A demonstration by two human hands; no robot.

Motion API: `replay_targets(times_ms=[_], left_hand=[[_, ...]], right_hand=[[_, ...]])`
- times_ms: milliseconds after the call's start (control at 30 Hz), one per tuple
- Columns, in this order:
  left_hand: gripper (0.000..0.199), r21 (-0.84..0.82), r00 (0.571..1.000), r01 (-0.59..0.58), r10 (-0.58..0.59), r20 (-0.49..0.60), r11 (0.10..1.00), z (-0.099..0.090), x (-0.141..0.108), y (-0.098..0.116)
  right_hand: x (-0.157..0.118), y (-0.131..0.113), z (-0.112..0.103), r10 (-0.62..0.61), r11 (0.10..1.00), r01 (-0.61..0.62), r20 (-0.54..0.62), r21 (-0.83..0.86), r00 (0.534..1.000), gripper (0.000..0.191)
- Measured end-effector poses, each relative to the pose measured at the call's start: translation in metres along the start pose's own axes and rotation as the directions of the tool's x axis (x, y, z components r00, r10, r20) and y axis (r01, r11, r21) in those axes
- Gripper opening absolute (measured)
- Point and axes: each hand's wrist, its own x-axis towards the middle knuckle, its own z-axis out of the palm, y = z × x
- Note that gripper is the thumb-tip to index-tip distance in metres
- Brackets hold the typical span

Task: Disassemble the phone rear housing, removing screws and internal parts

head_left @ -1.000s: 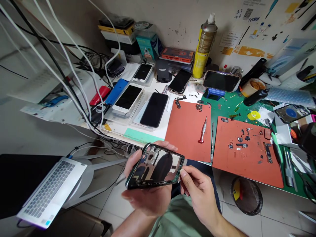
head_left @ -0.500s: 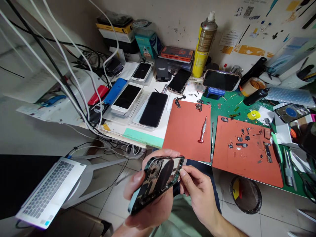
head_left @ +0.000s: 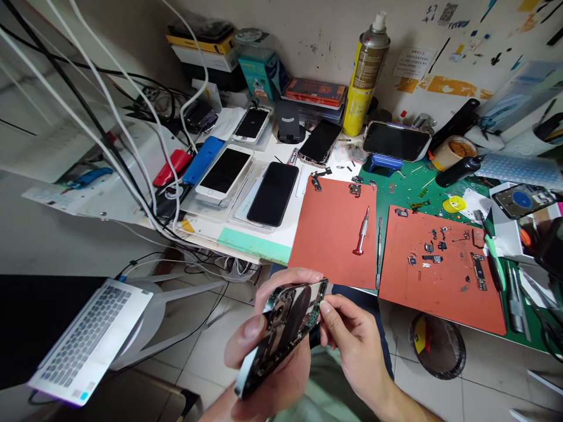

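Observation:
My left hand (head_left: 284, 369) is wrapped round an opened smartphone housing (head_left: 292, 319), thumb on one long edge and fingers on the other. The housing is tilted, its inside showing with a dark oval patch and small exposed parts. At its right-hand end my right hand (head_left: 352, 334) is closed, thumb and index fingertip pressed together against the rim. Whatever sits in that pinch is hidden. On the reddish mat beyond lie a screwdriver (head_left: 363, 233) and, at the mat's edge, a thin metal spudger (head_left: 379, 252).
A second reddish mat (head_left: 431, 305) carries several tiny phone parts. Several phones, among them a black one (head_left: 273, 194), lie on the left of the bench. A yellow spray can (head_left: 361, 88) stands at the back. A laptop (head_left: 92, 340) is lower left, a waste bin (head_left: 437, 346) below the bench.
My left hand has turned the phone housing more steeply, its near end shifting slightly right and down. My right hand keeps its pinch at the rim. The whole view has shifted slightly.

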Motion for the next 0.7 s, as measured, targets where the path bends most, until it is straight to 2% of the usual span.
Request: replay_targets(times_ms=[67, 100, 267, 400, 533, 600, 700], left_hand=[[0.056, 0.081, 0.981, -0.194, 0.192, 0.026, 0.978, 0.001, 0.001, -0.002], [0.054, 0.092, 0.977, -0.211, 0.208, 0.036, 0.973, 0.001, 0.002, -0.002], [0.040, 0.030, 1.000, 0.011, -0.011, 0.008, 0.999, 0.001, 0.002, 0.000], [0.039, 0.018, 0.999, 0.044, -0.044, -0.021, 0.999, 0.002, 0.004, -0.001], [0.040, 0.010, 0.995, -0.093, 0.093, 0.027, 0.996, -0.003, 0.006, -0.006], [0.045, 0.024, 0.981, -0.157, 0.153, 0.119, 0.987, -0.008, 0.009, -0.010], [0.057, 0.032, 0.905, -0.330, 0.306, 0.296, 0.943, -0.016, 0.012, -0.015]], right_hand=[[0.000, -0.001, 0.000, -0.004, 1.000, 0.004, -0.003, 0.004, 1.000, 0.040], [0.000, -0.001, 0.000, -0.008, 1.000, 0.008, -0.006, 0.006, 1.000, 0.039], [0.000, -0.001, 0.001, -0.024, 0.999, 0.024, -0.018, 0.024, 1.000, 0.037], [0.001, 0.000, 0.000, -0.024, 0.999, 0.024, -0.009, 0.035, 1.000, 0.038], [0.002, 0.000, -0.001, -0.010, 1.000, 0.010, -0.009, 0.016, 1.000, 0.040], [0.002, 0.000, -0.002, -0.007, 1.000, 0.007, -0.018, 0.013, 1.000, 0.041], [0.002, -0.001, -0.003, 0.001, 1.000, -0.002, -0.044, -0.005, 0.999, 0.043]])
